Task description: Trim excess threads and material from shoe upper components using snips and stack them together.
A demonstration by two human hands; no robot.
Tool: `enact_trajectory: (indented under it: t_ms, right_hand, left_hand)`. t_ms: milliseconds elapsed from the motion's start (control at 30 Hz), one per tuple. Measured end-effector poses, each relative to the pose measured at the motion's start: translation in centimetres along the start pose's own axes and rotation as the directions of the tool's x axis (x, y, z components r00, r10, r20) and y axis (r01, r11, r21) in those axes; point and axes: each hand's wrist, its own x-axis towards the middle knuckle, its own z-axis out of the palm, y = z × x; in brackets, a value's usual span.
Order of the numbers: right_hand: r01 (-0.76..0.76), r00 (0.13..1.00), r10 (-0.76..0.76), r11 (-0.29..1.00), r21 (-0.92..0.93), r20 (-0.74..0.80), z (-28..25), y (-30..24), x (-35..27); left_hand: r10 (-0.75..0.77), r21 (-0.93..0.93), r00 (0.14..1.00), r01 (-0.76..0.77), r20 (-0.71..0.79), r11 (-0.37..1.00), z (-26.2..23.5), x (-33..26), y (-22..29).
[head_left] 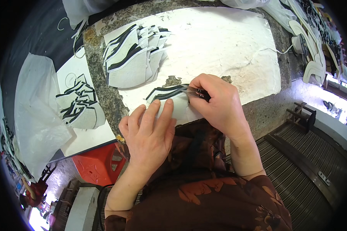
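Observation:
Near the front edge of the white board (223,46) lies a grey-white shoe-upper piece (178,108) with a black wavy trim along its far side. My left hand (148,129) rests palm down, fingers spread, with the fingertips on the near left part of that piece. In my right hand (219,102), closed, is a thin metal blade tool (194,92) with a dark riveted handle; its tip meets the right end of the black trim. The palm hides part of the tool, so I cannot make out its full shape.
A stack of similar trimmed pieces (131,63) sits at the board's far left. Further left, more pieces (81,109) lie beside a clear plastic bag (40,111). A red stool (98,165) stands below. At right, a spool with white thread (297,44) adjoins hanging cut parts (314,71).

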Motion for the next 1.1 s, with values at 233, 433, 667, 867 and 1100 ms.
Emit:
enact_trajectory:
  t_ms: [233,433,667,867,1100]
  right_hand:
    - [-0.020,1.000,0.020,1.000,0.003,-0.005,-0.5,-0.1,0.2]
    - [-0.085,0.996,0.086,0.996,0.012,-0.015,-0.6,0.0,0.2]
    - [-0.139,0.990,0.139,0.990,0.030,-0.012,-0.7,0.2,0.3]
    - [-0.245,0.967,0.245,0.969,-0.020,0.068,-1.1,-0.3,0.8]
    - [-0.253,0.964,0.242,0.963,0.094,0.112,-1.4,0.7,0.6]
  left_hand:
    - [0.008,0.048,1.000,-0.010,0.026,0.999,-0.5,0.7,0.5]
    - [0.022,0.058,0.995,-0.028,0.093,0.998,-0.9,1.4,0.9]
    - [0.039,0.052,0.988,-0.047,0.149,0.998,-1.2,2.0,0.9]
    - [0.051,0.023,0.993,-0.053,0.108,0.998,-0.7,2.0,0.9]
    - [0.003,-0.052,0.997,0.000,0.072,0.999,-0.7,1.5,0.4]
